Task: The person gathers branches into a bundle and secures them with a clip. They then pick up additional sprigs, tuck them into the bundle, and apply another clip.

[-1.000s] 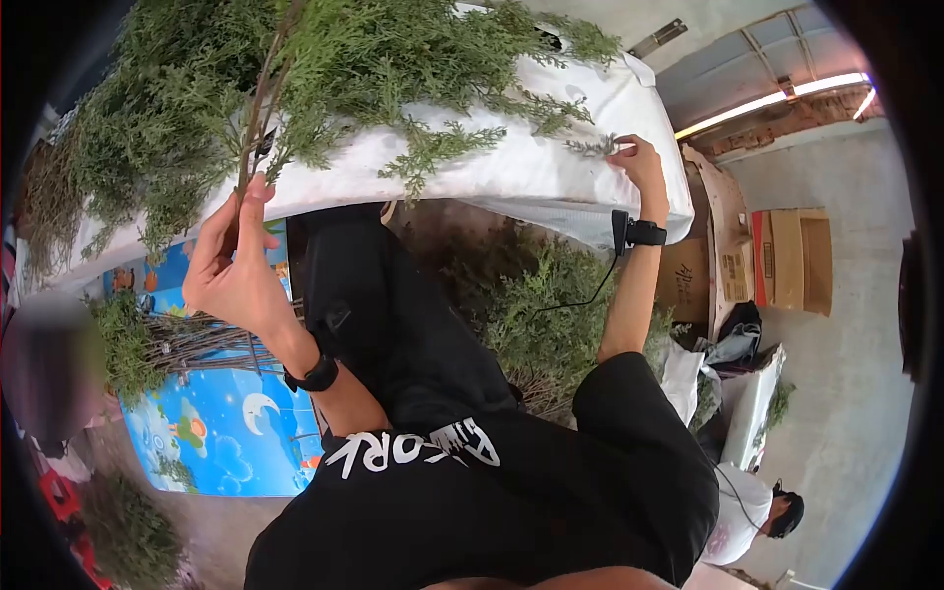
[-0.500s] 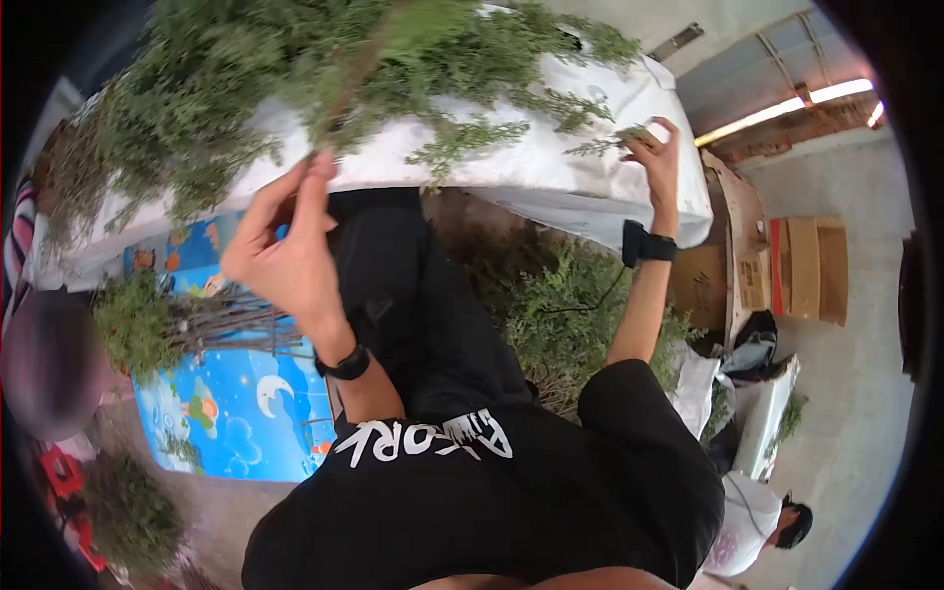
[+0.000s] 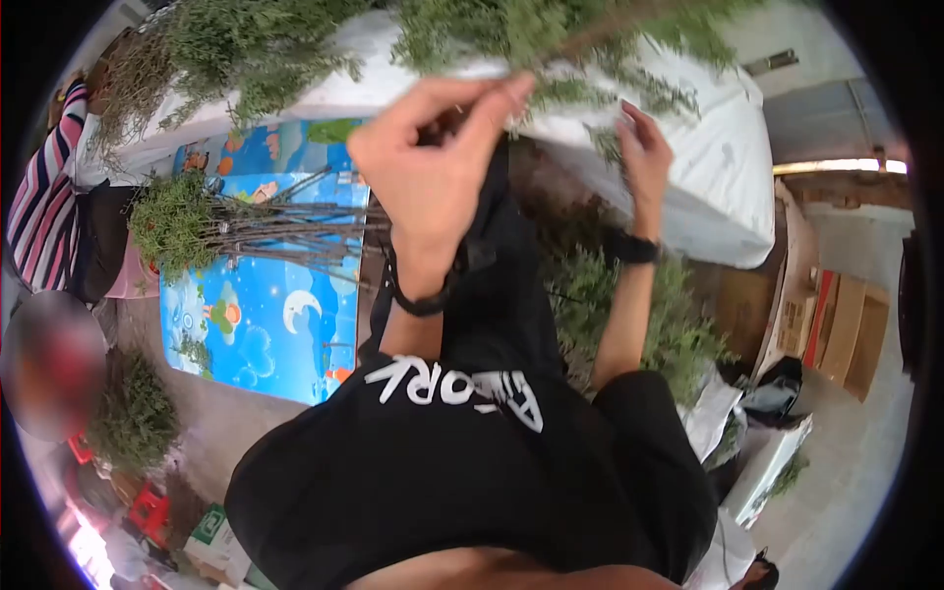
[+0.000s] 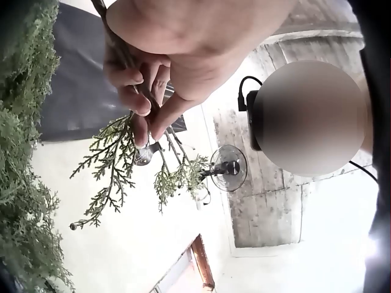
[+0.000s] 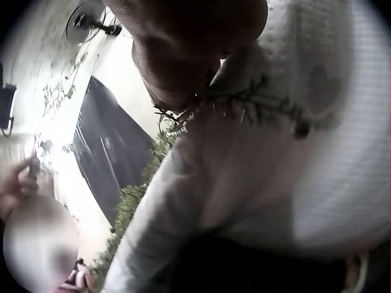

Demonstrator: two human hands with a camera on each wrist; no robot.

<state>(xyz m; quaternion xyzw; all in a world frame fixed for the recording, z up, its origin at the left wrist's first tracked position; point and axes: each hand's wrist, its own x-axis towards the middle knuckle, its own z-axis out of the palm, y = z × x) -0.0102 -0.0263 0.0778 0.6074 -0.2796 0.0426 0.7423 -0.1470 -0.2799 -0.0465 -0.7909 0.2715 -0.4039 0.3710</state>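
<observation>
My left hand pinches the brown woody stem of a leafy evergreen branch, which is blurred and points to the upper right. In the left wrist view the stem runs through the curled fingers, and small green sprigs stick out past the fingertips. The right hand is near the front edge of the white-covered table, with a small sprig at its fingertips. That hand is dark in the right wrist view, and the sprig sticks out sideways from the pinched fingers.
Heaped evergreen branches lie along the white table. At left a bundle of stems rests on a blue cartoon-printed surface. More greenery stands under the table. Cardboard boxes are at right. A person in a striped top is at far left.
The left hand has moved right with its branch, which has swung from upright to leaning right. The right hand still has its sprig. The head view has turned, showing more at left.
</observation>
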